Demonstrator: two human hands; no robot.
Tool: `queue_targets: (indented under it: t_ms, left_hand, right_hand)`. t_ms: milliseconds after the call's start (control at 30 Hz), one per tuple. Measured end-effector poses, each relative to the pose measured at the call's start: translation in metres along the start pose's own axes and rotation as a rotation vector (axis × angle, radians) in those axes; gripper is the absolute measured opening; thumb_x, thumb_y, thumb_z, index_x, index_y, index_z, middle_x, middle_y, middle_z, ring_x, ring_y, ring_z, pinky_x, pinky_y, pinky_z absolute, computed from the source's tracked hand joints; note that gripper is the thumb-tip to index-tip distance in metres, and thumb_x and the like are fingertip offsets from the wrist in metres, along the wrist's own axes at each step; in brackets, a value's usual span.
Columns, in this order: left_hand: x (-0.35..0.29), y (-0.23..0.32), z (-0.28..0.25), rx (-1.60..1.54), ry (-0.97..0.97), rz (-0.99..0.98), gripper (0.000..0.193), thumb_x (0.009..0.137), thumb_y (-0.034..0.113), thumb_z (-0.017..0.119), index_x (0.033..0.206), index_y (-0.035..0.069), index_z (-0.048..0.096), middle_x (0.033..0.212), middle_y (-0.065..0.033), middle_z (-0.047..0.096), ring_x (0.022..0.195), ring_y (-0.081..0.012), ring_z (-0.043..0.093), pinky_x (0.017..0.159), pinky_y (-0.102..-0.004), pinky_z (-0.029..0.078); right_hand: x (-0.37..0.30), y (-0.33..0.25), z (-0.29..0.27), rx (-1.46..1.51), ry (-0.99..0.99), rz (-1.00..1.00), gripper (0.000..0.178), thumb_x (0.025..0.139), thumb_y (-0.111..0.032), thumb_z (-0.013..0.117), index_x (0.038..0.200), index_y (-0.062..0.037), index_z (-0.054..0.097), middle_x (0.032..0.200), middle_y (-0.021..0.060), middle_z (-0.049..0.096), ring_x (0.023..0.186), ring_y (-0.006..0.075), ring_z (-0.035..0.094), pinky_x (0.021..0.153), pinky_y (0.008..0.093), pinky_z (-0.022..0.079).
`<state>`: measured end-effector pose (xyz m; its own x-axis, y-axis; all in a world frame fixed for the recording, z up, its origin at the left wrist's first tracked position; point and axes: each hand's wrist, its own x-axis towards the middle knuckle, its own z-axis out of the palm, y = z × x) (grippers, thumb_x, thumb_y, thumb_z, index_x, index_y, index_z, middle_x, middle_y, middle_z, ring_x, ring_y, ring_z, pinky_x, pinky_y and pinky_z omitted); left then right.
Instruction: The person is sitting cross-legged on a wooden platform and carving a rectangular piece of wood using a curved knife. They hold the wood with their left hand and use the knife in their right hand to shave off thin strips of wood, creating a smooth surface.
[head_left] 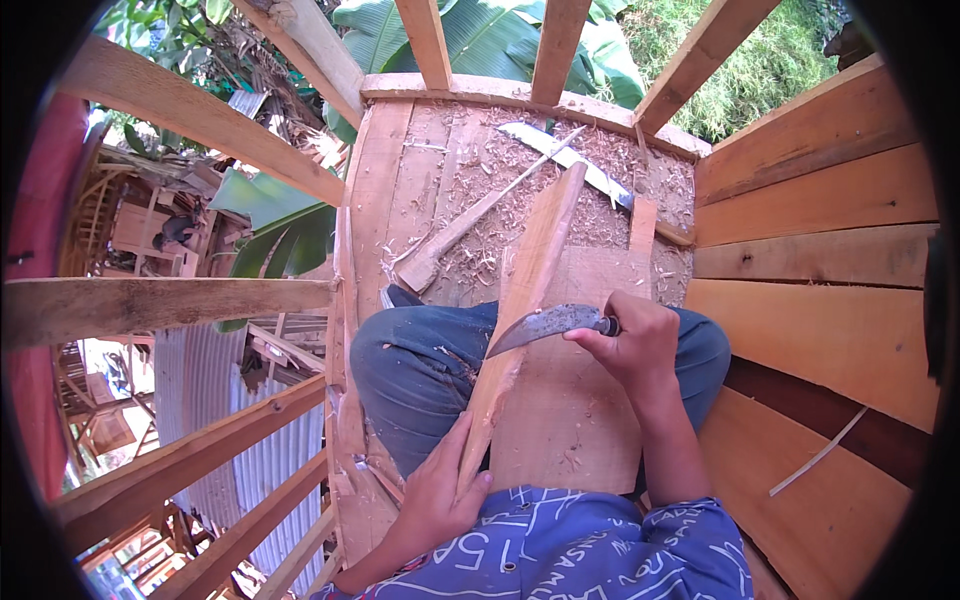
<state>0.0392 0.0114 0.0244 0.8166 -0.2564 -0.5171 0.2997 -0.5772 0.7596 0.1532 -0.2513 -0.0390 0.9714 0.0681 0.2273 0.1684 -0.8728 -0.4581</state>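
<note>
My right hand (640, 335) is closed round the handle of a knife (550, 323) with a broad curved blade. Its blade lies across a long wooden board (537, 260), the tip at the board's left edge. At the lower end, my left hand (443, 485) grips that board, which slants up and away to the right. Below the knife, a wide flat plank (560, 420) rests across my lap, between my legs.
Beyond my knees, wood shavings (480, 240) litter the plank floor. A machete (570, 165) and a paddle-shaped piece of wood (470, 225) lie there. Board walls (810, 260) stand at the right; open wooden rails (170, 300) run along the left, above corrugated roofing (230, 430).
</note>
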Motion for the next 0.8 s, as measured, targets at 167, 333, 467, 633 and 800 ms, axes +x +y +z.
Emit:
queue_targets:
  t_ms: [167, 333, 467, 633, 800]
  left_hand:
    - [0.002, -0.003, -0.001, -0.033, -0.04, 0.023, 0.072, 0.086, 0.02, 0.06, 0.147, 0.0, 0.027, 0.143, -0.0282, 0.042, 0.13, -0.0422, 0.045, 0.107, -0.0421, 0.037]
    - [-0.002, -0.011, -0.001, -0.064, -0.057, 0.034, 0.073, 0.085, 0.019, 0.061, 0.146, -0.001, 0.028, 0.145, -0.0281, 0.039, 0.133, -0.0422, 0.041, 0.11, -0.0419, 0.033]
    - [0.003, -0.007, -0.001, -0.078, -0.061, 0.047, 0.073, 0.083, 0.017, 0.062, 0.146, -0.001, 0.03, 0.142, -0.0283, 0.042, 0.132, -0.0416, 0.043, 0.109, -0.0422, 0.035]
    - [-0.004, -0.008, -0.002, -0.045, -0.041, 0.12, 0.073, 0.084, 0.014, 0.06, 0.148, -0.001, 0.028, 0.137, -0.0302, 0.047, 0.124, -0.0437, 0.051, 0.104, -0.0403, 0.039]
    - [-0.017, -0.011, 0.005, -0.016, 0.008, 0.19, 0.071, 0.086, 0.01, 0.056, 0.15, 0.002, 0.027, 0.133, -0.0328, 0.049, 0.122, -0.0449, 0.052, 0.103, -0.0403, 0.04]
  right_hand:
    - [0.023, 0.024, -0.007, 0.105, 0.096, 0.504, 0.066, 0.086, -0.058, 0.062, 0.062, 0.0026, 0.055, 0.05, 0.0147, 0.05, 0.048, 0.0328, 0.054, 0.049, 0.0413, 0.042]
    - [0.014, 0.082, -0.032, 0.053, 0.051, 0.617, 0.059, 0.089, -0.051, 0.062, 0.07, 0.0043, 0.064, 0.054, 0.0214, 0.053, 0.052, 0.0356, 0.056, 0.054, 0.0443, 0.043]
    - [-0.028, 0.034, -0.017, -0.008, -0.046, 0.407, 0.055, 0.086, -0.051, 0.065, 0.072, 0.0018, 0.066, 0.054, 0.0208, 0.054, 0.054, 0.039, 0.057, 0.052, 0.0433, 0.043]
    - [-0.051, 0.022, -0.01, 0.113, -0.061, 0.501, 0.057, 0.086, -0.052, 0.065, 0.068, 0.0016, 0.062, 0.053, 0.02, 0.054, 0.055, 0.0381, 0.059, 0.053, 0.0427, 0.045]
    - [-0.056, -0.002, -0.035, 0.213, -0.044, 0.458, 0.056, 0.086, -0.053, 0.065, 0.069, 0.0004, 0.064, 0.055, 0.0193, 0.056, 0.055, 0.0365, 0.06, 0.053, 0.0425, 0.045]
